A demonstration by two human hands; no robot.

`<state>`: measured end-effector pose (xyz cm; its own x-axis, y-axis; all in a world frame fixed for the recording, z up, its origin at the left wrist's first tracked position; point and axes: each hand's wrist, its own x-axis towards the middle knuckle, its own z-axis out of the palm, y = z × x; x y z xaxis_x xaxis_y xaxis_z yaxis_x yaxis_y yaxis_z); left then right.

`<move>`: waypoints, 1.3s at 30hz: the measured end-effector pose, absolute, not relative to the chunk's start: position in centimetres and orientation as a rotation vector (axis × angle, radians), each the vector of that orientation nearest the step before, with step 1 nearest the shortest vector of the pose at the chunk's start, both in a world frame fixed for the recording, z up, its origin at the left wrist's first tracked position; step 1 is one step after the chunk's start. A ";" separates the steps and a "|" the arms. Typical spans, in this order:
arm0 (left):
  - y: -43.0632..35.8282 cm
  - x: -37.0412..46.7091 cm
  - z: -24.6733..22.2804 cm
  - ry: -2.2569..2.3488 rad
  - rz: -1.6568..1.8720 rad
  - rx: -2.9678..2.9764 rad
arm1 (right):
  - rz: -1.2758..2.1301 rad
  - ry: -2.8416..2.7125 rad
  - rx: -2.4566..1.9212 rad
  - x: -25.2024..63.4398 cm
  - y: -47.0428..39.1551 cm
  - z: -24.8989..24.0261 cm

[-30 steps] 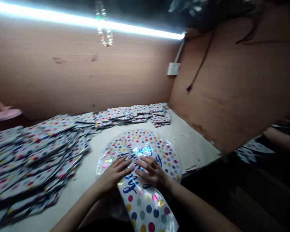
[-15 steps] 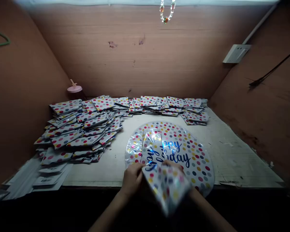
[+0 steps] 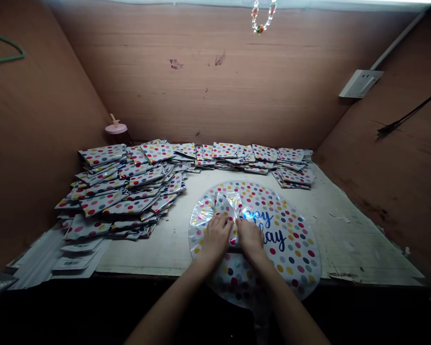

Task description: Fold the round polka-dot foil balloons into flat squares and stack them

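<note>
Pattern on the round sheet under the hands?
Round sheet: multicolour-dotted on a pale ground, with blue lettering. Shows best in the head view.

covered, cropped, too small

l hand (image 3: 217, 235) & r hand (image 3: 250, 235) hide pt of the folded dotted pc (image 3: 223, 205) and some blue lettering (image 3: 276, 238) on the round dotted sheet (image 3: 298, 230). forearms (image 3: 172, 299) run off the btm. beads (image 3: 260, 29) cut off at top, green loop (image 3: 5, 60) at l edge, black cable (image 3: 416, 109) at r edge. jar (image 3: 116, 128) base hidden behind packets (image 3: 129, 206); label (image 3: 72, 262) print too small to read.
</note>
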<state>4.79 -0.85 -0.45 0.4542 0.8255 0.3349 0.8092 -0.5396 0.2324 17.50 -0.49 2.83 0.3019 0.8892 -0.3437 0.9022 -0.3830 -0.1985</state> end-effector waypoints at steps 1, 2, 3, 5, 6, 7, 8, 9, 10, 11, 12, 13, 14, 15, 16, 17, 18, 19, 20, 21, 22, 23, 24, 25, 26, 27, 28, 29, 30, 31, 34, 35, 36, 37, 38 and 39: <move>-0.1 4.8 -0.8 1.399 0.556 2.677 | -0.578 1.737 2.545 17.6 -1.0 2.8; 0.5 4.7 -1.3 1.363 0.484 2.679 | -0.492 1.794 2.585 17.9 -1.6 2.6; 1.0 4.7 -1.7 1.361 0.436 2.664 | -0.375 1.918 2.603 18.3 -2.5 2.3; 1.5 4.6 -2.5 1.365 0.394 2.632 | -0.103 2.365 2.453 19.3 -4.3 1.3; 1.7 4.6 -2.7 1.358 0.383 2.626 | 0.030 2.614 2.276 19.9 -5.1 0.6; 1.7 4.6 -2.8 1.350 0.370 2.624 | 0.139 2.814 2.074 20.5 -5.7 0.0; 1.7 4.6 -2.6 1.341 0.351 2.625 | 0.217 2.932 1.903 21.0 -6.1 -0.6; 1.7 4.5 -2.3 1.328 0.329 2.627 | 0.292 2.994 1.787 21.4 -6.2 -1.0; 1.7 4.3 -1.8 1.293 0.299 2.633 | 0.364 3.024 1.720 21.7 -6.2 -1.4; 1.6 3.9 -1.2 1.232 0.266 2.639 | 0.426 3.055 1.677 22.0 -6.2 -1.6; 1.5 3.3 -0.5 1.137 0.230 2.649 | 0.464 3.104 1.638 22.3 -6.1 -1.6; 1.2 2.5 0.1 1.016 0.200 2.661 | 0.461 3.165 1.596 22.6 -6.3 -1.5; 0.7 1.6 0.6 0.893 0.186 2.670 | 0.409 3.233 1.555 23.0 -6.7 -1.3; 0.1 0.7 0.9 0.787 0.184 2.678 | 0.302 3.298 1.506 23.4 -7.3 -1.1; -0.6 -0.1 1.0 0.719 0.193 2.684 | 0.147 3.340 1.452 23.9 -8.0 -0.9; -1.4 -0.9 0.9 0.688 0.208 2.688 | -0.028 3.357 1.391 24.3 -8.9 -0.8; -2.1 -1.5 0.6 0.688 0.228 2.690 | -0.197 3.343 1.333 24.8 -9.8 -0.7; -2.9 -1.9 0.2 0.704 0.254 2.689 | -0.333 3.315 1.283 25.2 -10.6 -0.7; -3.5 -2.1 -0.1 0.716 0.285 2.684 | -0.425 3.289 1.251 25.5 -11.2 -0.8; -4.0 -2.1 -0.4 0.722 0.324 2.672 | -0.488 3.276 1.248 25.8 -11.5 -1.0; -4.3 -2.1 -0.6 0.730 0.376 2.648 | -0.541 3.286 1.261 26.0 -11.6 -1.1; -4.4 -1.9 -0.7 0.746 0.435 2.608 | -0.612 3.311 1.294 26.0 -11.4 -1.3; -4.4 -1.6 -0.6 0.782 0.496 2.549 | -0.712 3.324 1.379 26.0 -11.1 -1.3; -4.2 -1.2 -0.5 0.851 0.559 2.467 | -0.826 3.302 1.537 25.8 -10.5 -1.3; -3.9 -0.8 -0.3 0.953 0.617 2.365 | -0.929 3.214 1.772 25.5 -9.7 -1.1; -3.5 -0.4 -0.1 1.077 0.668 2.252 | -0.991 3.049 2.050 25.0 -8.8 -0.9; -3.1 0.2 0.1 1.216 0.705 2.141 | -0.986 2.821 2.322 24.5 -7.8 -0.5; -2.8 0.7 0.2 1.354 0.725 2.043 | -0.924 2.577 2.540 23.9 -6.8 -0.2; -2.4 1.3 0.3 1.478 0.731 1.970 | -0.834 2.372 2.677 23.4 -5.7 0.2; -2.2 1.8 0.3 1.578 0.727 1.922 | -0.751 2.225 2.743 22.8 -4.7 0.4; -1.8 3.6 0.2 1.775 0.742 1.902 | -0.619 2.044 2.791 21.6 -2.2 0.7; -1.8 4.2 0.1 1.801 0.771 1.970 | -0.602 2.022 2.794 21.3 -1.7 0.6; -1.8 4.8 -0.1 1.790 0.792 2.084 | -0.582 1.997 2.797 21.1 -1.4 0.6; -1.7 5.4 -0.3 1.735 0.790 2.233 | -0.561 1.975 2.799 20.9 -1.3 0.6; -1.6 6.0 -0.5 1.645 0.755 2.385 | -0.542 1.956 2.803 20.8 -1.3 0.6; -1.4 6.4 -0.8 1.542 0.687 2.508 | -0.532 1.931 2.809 20.7 -1.5 0.8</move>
<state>6.42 -1.38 -0.82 0.3784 0.8702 0.3156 0.8163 -0.4745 0.3294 20.68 -1.54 0.76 0.3418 0.9367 -0.0753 0.8431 -0.3411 -0.4158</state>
